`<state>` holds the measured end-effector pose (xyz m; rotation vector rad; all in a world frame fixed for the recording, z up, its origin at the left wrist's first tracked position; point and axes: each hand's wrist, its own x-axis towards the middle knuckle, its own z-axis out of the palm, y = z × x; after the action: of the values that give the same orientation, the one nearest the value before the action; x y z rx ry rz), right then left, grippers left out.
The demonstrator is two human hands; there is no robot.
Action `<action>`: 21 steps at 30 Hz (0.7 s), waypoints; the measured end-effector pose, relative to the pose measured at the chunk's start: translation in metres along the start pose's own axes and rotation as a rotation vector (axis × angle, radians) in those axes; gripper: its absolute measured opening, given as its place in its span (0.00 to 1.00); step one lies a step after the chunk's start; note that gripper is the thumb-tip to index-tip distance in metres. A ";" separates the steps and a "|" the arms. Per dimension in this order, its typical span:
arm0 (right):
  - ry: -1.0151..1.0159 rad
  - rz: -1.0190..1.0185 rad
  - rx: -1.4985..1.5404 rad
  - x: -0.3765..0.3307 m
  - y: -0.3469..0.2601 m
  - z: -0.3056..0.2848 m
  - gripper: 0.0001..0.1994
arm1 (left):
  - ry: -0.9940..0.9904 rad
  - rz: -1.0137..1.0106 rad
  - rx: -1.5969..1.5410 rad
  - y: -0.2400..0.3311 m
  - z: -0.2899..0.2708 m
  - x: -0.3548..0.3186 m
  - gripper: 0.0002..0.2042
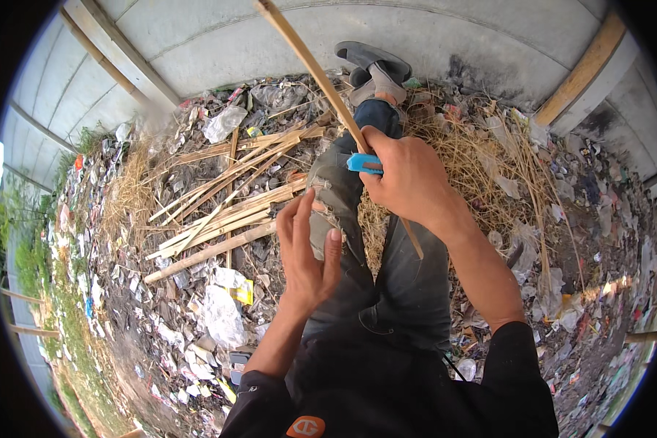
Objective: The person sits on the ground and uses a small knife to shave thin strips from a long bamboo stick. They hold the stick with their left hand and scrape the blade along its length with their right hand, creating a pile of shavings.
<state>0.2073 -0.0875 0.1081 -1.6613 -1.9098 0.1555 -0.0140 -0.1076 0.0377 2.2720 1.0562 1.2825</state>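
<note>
Bamboo strip (314,71) slants far-left to near-right (blue cutter (363,163) beside).

Between my left hand (306,255) and my right hand (410,174) a gap is showing over my trousers (415,296), leaving a way across. The blue cutter (365,163) is jutting into its far side, and the bamboo strip (317,73) is slanting across the way toward the wall-side edge of the ground (128,354). Loose strips (233,221) are crowding the ground left of my trousers.

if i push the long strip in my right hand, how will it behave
The strip extends beyond the right hand without visible droop, so probably stiff. It looks slim, so likely light. Being held partway along, it might pivot.
</note>
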 end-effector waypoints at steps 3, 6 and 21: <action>-0.175 -0.082 -0.187 -0.004 0.007 -0.006 0.13 | 0.317 0.278 0.401 -0.015 -0.051 0.014 0.30; -0.338 -0.245 -0.217 -0.019 0.028 -0.004 0.10 | 0.117 0.393 0.734 -0.022 -0.089 0.026 0.34; -0.216 0.271 0.160 -0.068 0.043 0.054 0.24 | -0.619 -0.500 -0.059 -0.074 -0.019 -0.092 0.16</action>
<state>0.2203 -0.1263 0.0206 -1.8465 -1.7600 0.6019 -0.0924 -0.1267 -0.0506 1.9653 1.2002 0.3691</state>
